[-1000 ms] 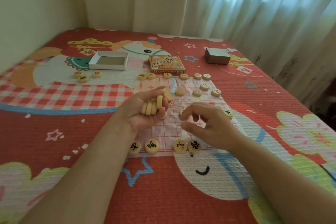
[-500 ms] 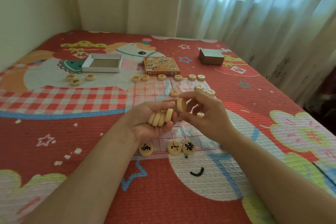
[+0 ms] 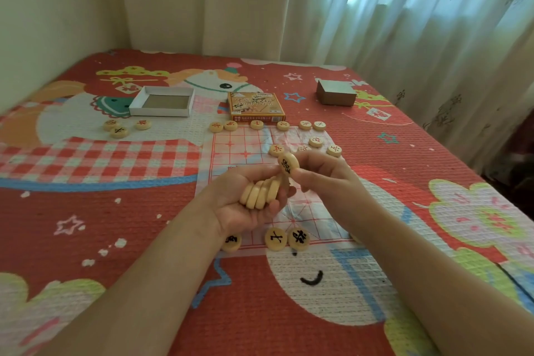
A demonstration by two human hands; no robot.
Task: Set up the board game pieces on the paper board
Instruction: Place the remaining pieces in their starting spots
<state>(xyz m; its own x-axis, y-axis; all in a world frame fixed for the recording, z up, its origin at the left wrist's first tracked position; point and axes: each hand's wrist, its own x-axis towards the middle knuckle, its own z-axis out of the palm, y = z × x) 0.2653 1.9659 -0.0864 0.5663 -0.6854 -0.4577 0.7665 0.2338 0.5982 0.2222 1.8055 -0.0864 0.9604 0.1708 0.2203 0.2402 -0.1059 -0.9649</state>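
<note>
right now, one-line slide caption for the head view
Left hand holds a stack of pieces; right hand pinches one black-marked piece above the paper board.

Black-marked piece (image 3: 288, 164) between right hand (image 3: 323, 173) fingers

left hand (image 3: 239, 206): bare | right hand (image 3: 326, 179): bare | forearms: bare (both)

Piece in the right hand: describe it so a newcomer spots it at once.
Find the paper board with its red grid on the red quilt. Above it the right hand pinches one round tan piece. It alone is turned face-on, showing a black character; the stack in the left hand shows only edges.
</note>
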